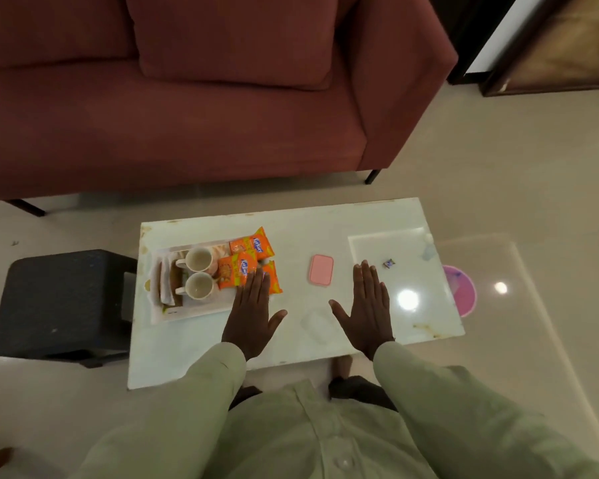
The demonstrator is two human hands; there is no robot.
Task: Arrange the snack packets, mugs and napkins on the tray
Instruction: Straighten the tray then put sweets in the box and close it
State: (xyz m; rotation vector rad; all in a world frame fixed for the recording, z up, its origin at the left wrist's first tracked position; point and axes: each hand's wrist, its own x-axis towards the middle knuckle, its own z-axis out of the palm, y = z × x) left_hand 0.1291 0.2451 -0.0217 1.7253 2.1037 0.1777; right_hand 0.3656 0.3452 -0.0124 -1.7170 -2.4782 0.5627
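Note:
A white tray (191, 312) lies at the left of the white table. On it stand two cream mugs, one behind (198, 259) and one in front (199, 285), with folded napkins (168, 284) to their left. Three orange snack packets sit on the tray's right side: one at the back (253, 246), one in the middle (235, 270), one at the right (274, 280) partly under my fingers. My left hand (253, 314) hovers flat and open, fingertips over that packet. My right hand (367, 307) is flat and open over the table's middle, holding nothing.
A pink lidded box (321, 270) lies between my hands, a clear lid (317, 324) nearer me. A small wrapped sweet (388, 263) rests at the right. A dark stool (63, 305) stands left of the table, a red sofa (187, 115) behind it.

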